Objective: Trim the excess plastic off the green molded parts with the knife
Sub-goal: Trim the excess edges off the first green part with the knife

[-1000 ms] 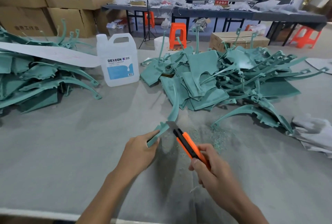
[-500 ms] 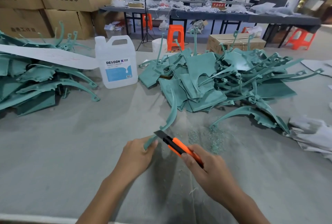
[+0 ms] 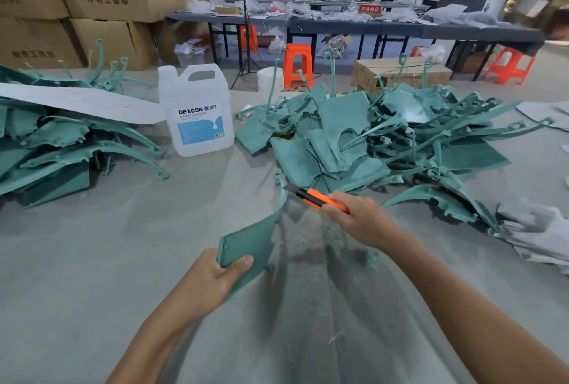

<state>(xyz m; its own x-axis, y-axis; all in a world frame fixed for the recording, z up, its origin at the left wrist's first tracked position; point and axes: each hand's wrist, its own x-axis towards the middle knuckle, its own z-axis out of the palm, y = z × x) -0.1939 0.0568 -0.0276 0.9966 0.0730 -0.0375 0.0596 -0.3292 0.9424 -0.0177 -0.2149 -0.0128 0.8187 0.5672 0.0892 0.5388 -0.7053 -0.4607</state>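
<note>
Head view, left grip (image 3: 212,279) pinching green part (image 3: 252,236) (lower corner), right grip (image 3: 357,217) holding knife (image 3: 317,197)

Left edge of bench (image 3: 92,260): blocked by a pile of green parts (image 3: 61,149), with a white paper strip (image 3: 77,103) laid across its top. Far side, left of centre: a white jug (image 3: 197,112) is stood just beside that pile. A narrow open lane is seen between the jug and the large heap of green parts (image 3: 385,137), by which the far right is filled. Right edge: crumpled white cloth (image 3: 535,229), just beside the heap. Centre: taken up by the held green part (image 3: 255,236) in the left hand (image 3: 212,279) and the knife (image 3: 320,199) in the right hand (image 3: 360,217). Bare bench is noted near left and between the forearms; loose shavings (image 3: 332,236) are scattered there.
</note>
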